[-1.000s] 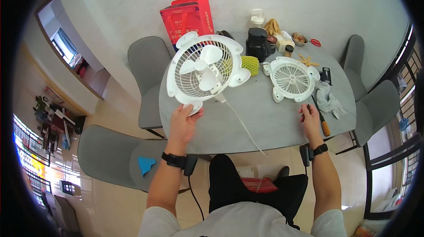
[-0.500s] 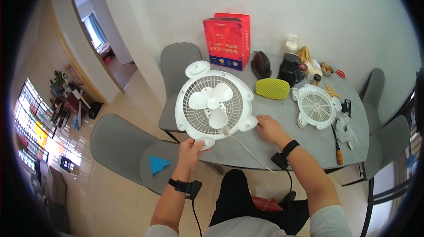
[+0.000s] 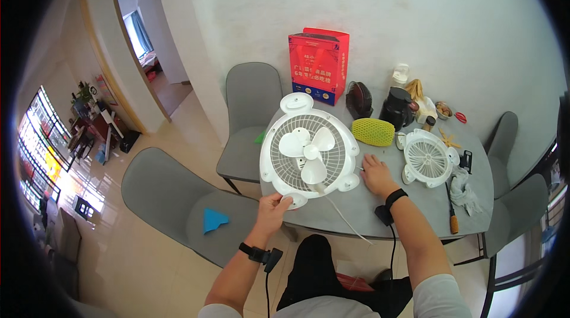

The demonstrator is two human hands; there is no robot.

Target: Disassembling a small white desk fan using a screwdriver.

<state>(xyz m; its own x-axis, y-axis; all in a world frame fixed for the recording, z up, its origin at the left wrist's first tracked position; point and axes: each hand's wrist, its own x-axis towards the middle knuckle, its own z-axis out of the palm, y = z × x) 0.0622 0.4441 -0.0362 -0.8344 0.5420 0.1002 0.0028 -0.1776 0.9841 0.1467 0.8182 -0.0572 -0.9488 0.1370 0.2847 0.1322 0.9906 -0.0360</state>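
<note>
My left hand [image 3: 274, 211] is closed round a rounded lug at the lower edge of a white fan housing [image 3: 310, 152], which is tilted face up over the table's left part. Three white blades sit in front of its round grille, and several rounded lugs stick out from its rim. A white cord [image 3: 347, 224] runs from its lower side over the table's near edge. My right hand [image 3: 379, 175] lies with fingers stretched on the tabletop, just right of the housing and holding nothing. Right of that hand lies a white round grille cover [image 3: 427, 159].
The grey table [image 3: 386, 214] also holds an orange-handled screwdriver [image 3: 454, 223], crumpled clear plastic [image 3: 465, 192], a yellow foam net sleeve [image 3: 373, 132], a black jug [image 3: 396, 107], red scissors [image 3: 461, 117] and a red paper bag [image 3: 320, 69]. Grey chairs [image 3: 157, 184] stand left.
My right hand has come away from the fan housing's right lug and spread onto the tabletop. The housing has shifted slightly right, still in my left hand. The whole view has shifted a little.
</note>
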